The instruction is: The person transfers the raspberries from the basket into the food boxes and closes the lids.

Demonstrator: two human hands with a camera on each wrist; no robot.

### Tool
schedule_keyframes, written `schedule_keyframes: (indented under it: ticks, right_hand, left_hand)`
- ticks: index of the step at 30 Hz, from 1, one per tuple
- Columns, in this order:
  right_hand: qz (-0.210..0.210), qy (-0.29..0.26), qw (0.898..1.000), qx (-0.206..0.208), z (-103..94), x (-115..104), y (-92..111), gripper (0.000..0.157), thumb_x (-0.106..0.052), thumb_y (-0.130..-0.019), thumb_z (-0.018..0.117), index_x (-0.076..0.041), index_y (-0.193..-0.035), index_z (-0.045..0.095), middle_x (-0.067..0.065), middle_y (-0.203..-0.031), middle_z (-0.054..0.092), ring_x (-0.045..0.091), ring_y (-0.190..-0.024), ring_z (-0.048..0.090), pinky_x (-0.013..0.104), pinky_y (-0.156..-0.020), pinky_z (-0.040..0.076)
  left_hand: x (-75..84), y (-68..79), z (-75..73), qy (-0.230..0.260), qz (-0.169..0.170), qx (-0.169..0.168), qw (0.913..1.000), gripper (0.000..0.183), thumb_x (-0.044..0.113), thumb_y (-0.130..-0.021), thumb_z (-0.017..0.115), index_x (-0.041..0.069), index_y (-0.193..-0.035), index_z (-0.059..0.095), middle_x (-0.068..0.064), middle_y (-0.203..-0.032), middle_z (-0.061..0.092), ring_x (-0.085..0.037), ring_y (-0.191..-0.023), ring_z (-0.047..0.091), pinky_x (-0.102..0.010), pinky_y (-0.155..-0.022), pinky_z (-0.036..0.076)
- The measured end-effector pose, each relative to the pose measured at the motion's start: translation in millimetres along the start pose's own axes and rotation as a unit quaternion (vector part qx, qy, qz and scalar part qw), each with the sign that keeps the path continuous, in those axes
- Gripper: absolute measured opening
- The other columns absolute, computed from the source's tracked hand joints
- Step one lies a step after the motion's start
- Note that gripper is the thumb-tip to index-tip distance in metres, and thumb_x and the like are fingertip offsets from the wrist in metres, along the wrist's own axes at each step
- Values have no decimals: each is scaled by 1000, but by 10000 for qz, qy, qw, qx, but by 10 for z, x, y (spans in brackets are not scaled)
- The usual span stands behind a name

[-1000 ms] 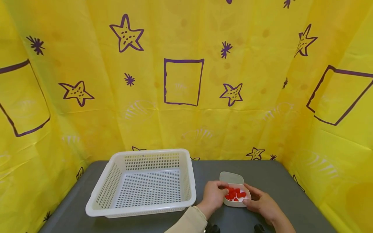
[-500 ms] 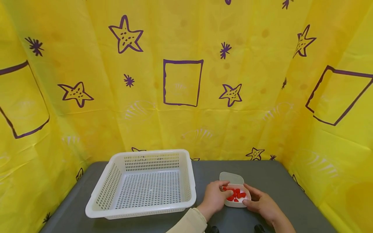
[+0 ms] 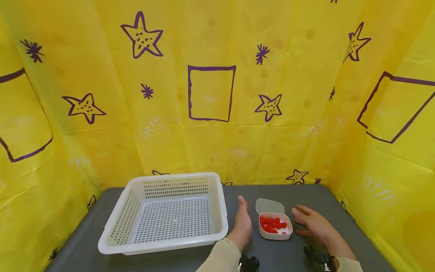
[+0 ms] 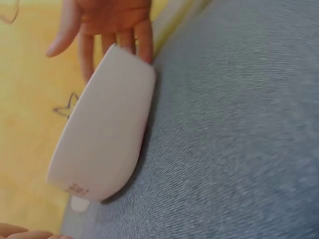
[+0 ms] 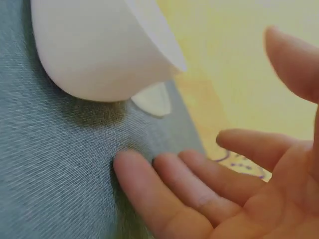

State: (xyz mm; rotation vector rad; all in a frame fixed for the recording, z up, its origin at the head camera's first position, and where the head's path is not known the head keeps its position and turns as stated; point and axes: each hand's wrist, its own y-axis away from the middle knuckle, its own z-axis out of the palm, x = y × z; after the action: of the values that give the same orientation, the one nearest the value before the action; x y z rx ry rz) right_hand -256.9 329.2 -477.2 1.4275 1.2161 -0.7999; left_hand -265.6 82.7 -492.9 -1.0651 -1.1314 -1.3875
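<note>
A small white box [image 3: 276,236] with several red pieces [image 3: 270,224] inside stands on the dark table, its translucent lid [image 3: 269,206] lying behind it. To the left of the box is my left hand [image 3: 242,226], fingers extended and apart from it. My right hand [image 3: 314,225] is off the box's right side, with relaxed, spread fingers and nothing in them. From the left wrist, the side of the box [image 4: 107,124] fills the middle, and my right hand [image 4: 115,22] shows beyond it. In the right wrist view, fingers [image 5: 194,191] rest close over the table below the box [image 5: 99,50].
A large white perforated basket [image 3: 222,211] stands on the left part of the dark grey table [image 3: 272,260]. Yellow patterned curtains [image 3: 217,151] enclose the back and both sides. Black straps [image 3: 317,257] sit at my wrists.
Both hands have come away from the box: the left has withdrawn its fingers from the red pieces and moved left, the right has let go and moved right. The box stays put.
</note>
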Motion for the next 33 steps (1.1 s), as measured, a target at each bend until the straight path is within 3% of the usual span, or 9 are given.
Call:
schedule_keyframes:
  ticks: [2,6,15,21,26,33]
  right_hand:
    - [98,-394,9992,-51,-25,-1,-73,88,-48,-100,56,11,-152,16,38,-152,22,54,-136,29,56,-90,50]
    - [195,-783,9966,-152,-44,-2,-218,91,-50,-100,53,15,-150,14,40,-151,23,54,-137,27,58,-93,48]
    - [189,-126,9994,-258,3,-91,-377,85,-49,-98,57,15,-146,29,35,-144,40,51,-129,43,55,-93,49]
    - [120,109,9999,-25,63,-130,-416,65,-33,-102,58,15,-141,39,32,-134,51,47,-118,54,53,-91,51]
    - [22,415,9988,270,92,-101,-438,56,-18,-100,60,13,-142,39,33,-135,50,44,-112,58,50,-87,54]
    - [-134,379,9970,666,65,-152,-440,56,-11,-99,60,15,-143,37,36,-138,45,44,-112,57,46,-83,56]
  left_hand:
    - [-25,-38,-16,383,-83,-194,9990,96,68,-99,14,-11,-152,20,-31,-156,21,-49,-143,16,-62,-113,8]
    - [-78,-116,-55,617,-205,-431,9970,104,73,-97,13,-16,-150,19,-35,-153,24,-51,-141,23,-59,-114,17]
    - [-110,-213,4,787,-523,-802,9923,103,70,-99,18,-22,-144,25,-38,-144,37,-49,-132,41,-52,-107,37]
    - [-93,-223,15,664,-535,-778,9933,103,69,-99,19,-24,-141,30,-39,-138,44,-49,-126,48,-52,-105,39]
    - [-55,-198,40,478,-368,-687,9958,99,67,-100,21,-23,-141,32,-38,-137,46,-48,-127,47,-53,-106,37]
    - [47,-138,134,-223,316,-448,9982,83,56,-105,23,-17,-137,46,-31,-134,54,-43,-123,53,-51,-105,39]
